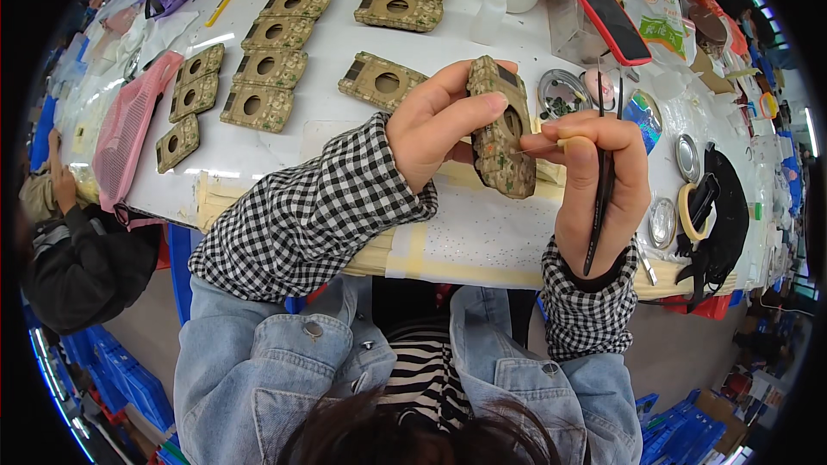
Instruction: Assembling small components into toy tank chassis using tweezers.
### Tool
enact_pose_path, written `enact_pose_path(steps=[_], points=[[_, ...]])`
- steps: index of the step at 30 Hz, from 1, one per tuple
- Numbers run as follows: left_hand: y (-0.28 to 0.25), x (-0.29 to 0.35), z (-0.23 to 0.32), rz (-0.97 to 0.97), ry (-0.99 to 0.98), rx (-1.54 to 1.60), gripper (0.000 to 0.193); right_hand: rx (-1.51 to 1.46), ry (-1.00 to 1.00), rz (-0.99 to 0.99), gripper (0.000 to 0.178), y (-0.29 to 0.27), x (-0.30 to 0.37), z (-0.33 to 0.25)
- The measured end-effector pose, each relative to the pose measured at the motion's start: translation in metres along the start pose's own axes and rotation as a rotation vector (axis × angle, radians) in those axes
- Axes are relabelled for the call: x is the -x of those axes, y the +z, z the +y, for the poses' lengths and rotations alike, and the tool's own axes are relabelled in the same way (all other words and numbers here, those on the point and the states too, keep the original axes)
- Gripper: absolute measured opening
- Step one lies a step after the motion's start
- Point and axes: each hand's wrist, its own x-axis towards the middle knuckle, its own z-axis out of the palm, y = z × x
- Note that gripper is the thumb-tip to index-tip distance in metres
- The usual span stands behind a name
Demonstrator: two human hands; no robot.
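My left hand [439,125] is closed round a camouflage-painted model tank hull [494,155], tilted up above the table. A round hole and a small dark patch show on its top. At its right side my right hand [622,155] pinches a thin, pale pointed stick [541,149], its tip at or very near the hull; contact is hard to tell. Black tweezers [600,198] are also tucked in the right hand, pointing away from me. Just beyond my left hand, a similar hull [369,76] lies on the table.
Several more camouflage hulls [258,110] lie in rows at the left and far side. A pink mesh basket [129,133] stands at the left. A red-edged phone [603,13], open tins [687,158] and a tape roll [685,207] are at the right. A co-worker's sleeve [95,263] shows far left.
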Motion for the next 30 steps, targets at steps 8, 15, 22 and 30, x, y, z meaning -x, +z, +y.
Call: enact_pose_path(steps=[8, 15, 22, 30], points=[[0.001, 0.0, 0.002, -0.005, -0.008, 0.006, 0.049, -0.068, 0.044, 0.014, 0.011, -0.001, 0.002, -0.002], [-0.003, -0.003, -0.001, 0.011, -0.029, 0.095, 0.05, 0.03, -0.062, 0.165, 0.01, -0.021, 0.007, -0.002], [-0.002, -0.006, 0.0, 0.108, -0.105, 0.259, 0.049, 0.677, -0.141, 0.146, 0.007, -0.047, 0.022, 0.023], [-0.005, -0.007, -0.002, 0.086, -0.128, 0.318, 0.045, 0.832, -0.229, 0.088, 0.011, -0.042, 0.02, 0.022]])
